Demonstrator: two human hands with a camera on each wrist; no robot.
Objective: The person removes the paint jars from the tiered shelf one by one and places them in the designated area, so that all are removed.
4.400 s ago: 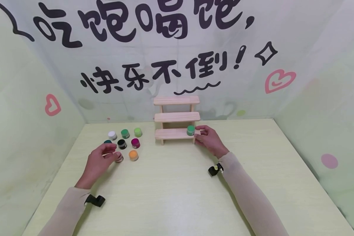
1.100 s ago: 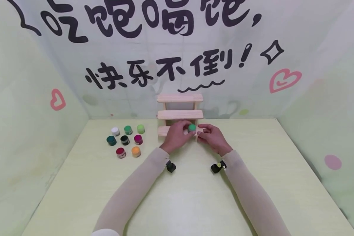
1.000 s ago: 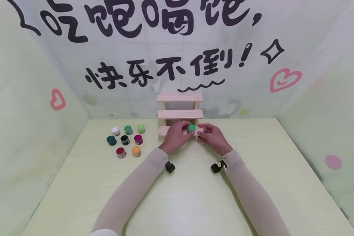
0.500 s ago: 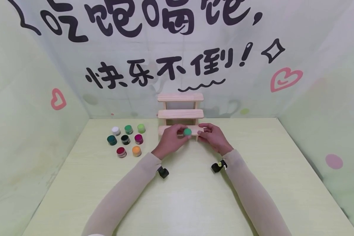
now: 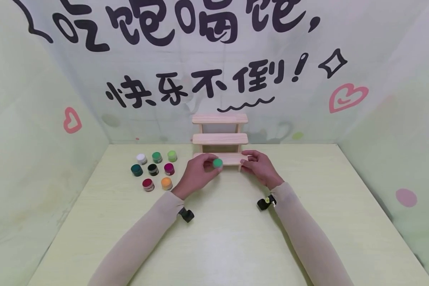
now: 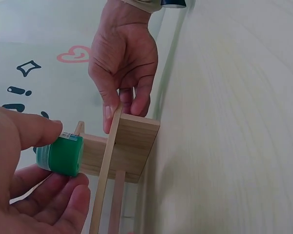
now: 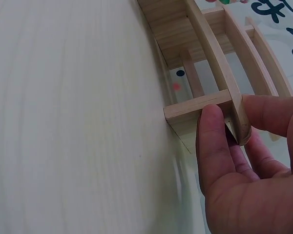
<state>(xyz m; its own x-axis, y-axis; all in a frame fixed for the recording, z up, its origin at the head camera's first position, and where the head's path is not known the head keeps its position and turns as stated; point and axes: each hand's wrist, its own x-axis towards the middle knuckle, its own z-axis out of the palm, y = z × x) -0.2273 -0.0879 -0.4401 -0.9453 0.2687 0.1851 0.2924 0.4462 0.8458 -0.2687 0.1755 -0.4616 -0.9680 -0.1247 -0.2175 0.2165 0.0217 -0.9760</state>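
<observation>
My left hand (image 5: 196, 174) pinches a small green-lidded paint jar (image 5: 217, 163) between thumb and fingers, in front of a three-tier wooden display stand (image 5: 219, 138). In the left wrist view the green jar (image 6: 66, 155) is tipped on its side and stands apart from the stand's wood. My right hand (image 5: 261, 167) grips the right end of the lowest tier. Seen from the right wrist, its thumb (image 7: 214, 126) presses the end support while fingers curl round the board's end (image 7: 241, 129). The left hand covers the left part of the lowest tier.
Several paint jars stand grouped at the table's left: white (image 5: 141, 159), green (image 5: 157, 157), light green (image 5: 172, 155), teal (image 5: 137, 170), black (image 5: 153, 169), magenta (image 5: 169, 169), dark red (image 5: 148, 184) and orange (image 5: 167, 183). A printed cloth wall (image 5: 214, 87) rises behind the stand.
The green jar stood on the lowest tier's right end; my left hand came over from the jar group, took it and moved it left and toward me. My right hand stays on the stand.
</observation>
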